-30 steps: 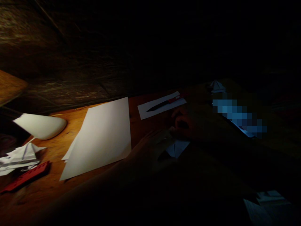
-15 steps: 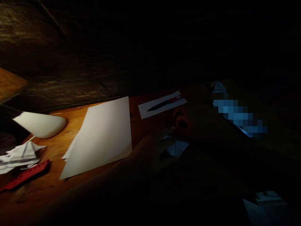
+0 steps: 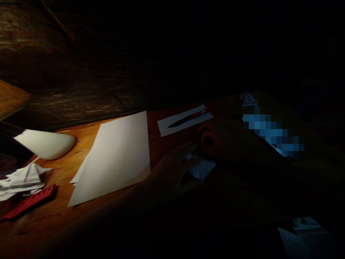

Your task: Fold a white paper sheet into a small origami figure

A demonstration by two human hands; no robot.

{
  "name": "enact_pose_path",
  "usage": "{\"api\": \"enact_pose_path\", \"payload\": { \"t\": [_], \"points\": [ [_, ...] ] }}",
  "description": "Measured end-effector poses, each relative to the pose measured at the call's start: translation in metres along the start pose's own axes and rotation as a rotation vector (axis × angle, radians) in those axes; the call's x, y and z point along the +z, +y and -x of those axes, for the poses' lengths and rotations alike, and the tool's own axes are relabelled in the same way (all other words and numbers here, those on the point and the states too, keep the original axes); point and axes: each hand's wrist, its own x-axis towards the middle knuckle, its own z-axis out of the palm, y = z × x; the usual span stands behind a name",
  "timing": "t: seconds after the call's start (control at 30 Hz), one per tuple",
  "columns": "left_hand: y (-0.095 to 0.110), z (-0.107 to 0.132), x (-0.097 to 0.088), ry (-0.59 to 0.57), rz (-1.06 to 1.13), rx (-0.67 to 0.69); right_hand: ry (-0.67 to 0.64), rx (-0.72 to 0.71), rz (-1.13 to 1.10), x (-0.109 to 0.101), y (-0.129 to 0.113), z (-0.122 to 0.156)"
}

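My left hand (image 3: 176, 167) lies over a small folded white paper (image 3: 203, 168), its fingers stretched forward and the thumb apart below them. The fingers partly cover the paper. Close by, at the paper's far edge, is my right hand (image 3: 211, 138), its fingers curled in; it is in deep shadow, and what they hold, if anything, is hidden. A centre crease shows on the folded paper. Beyond both hands, a knife (image 3: 183, 120) with a dark blade and red handle rests on a white paper strip (image 3: 164, 129).
White sheets (image 3: 118, 154) lie left of my hands. Farther left are a white lamp (image 3: 47, 144), folded paper shapes (image 3: 25, 178) and a red notched object (image 3: 29, 202). A blurred bluish rectangle (image 3: 272, 131), another paper shape (image 3: 247, 99) and papers (image 3: 307, 235) are on the right.
My left fingers have drawn back slightly from my right hand and lifted a little higher over the folded paper. My right hand has hardly moved.
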Motion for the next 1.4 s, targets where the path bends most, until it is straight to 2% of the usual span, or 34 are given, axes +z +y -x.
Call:
{"api": "enact_pose_path", "payload": {
  "t": [0.37,0.57,0.73,0.83,1.0,1.27,1.4],
  "points": [
    [0.003,-0.002,-0.008,-0.06,-0.065,0.029,-0.034,0.032,0.027,-0.004,-0.005,-0.003],
    [0.001,-0.002,-0.008,-0.096,-0.031,0.014,-0.103,0.05,0.076,-0.028,0.0,-0.009],
    [0.002,-0.003,-0.009,-0.107,-0.05,0.013,-0.244,-0.009,0.075,-0.044,0.002,-0.009],
    [0.003,-0.003,-0.01,-0.102,-0.065,0.016,-0.254,-0.023,0.04,-0.038,0.0,-0.007],
    [0.005,-0.003,-0.01,-0.095,-0.08,0.018,-0.164,0.017,0.066,-0.024,0.0,-0.003],
    [0.005,-0.002,-0.009,-0.076,-0.146,0.042,-0.138,0.041,0.169,-0.025,-0.017,0.0],
    [0.007,-0.004,-0.01,-0.073,-0.19,0.043,-0.094,0.0,0.215,-0.02,-0.018,0.002]
  ]
}}
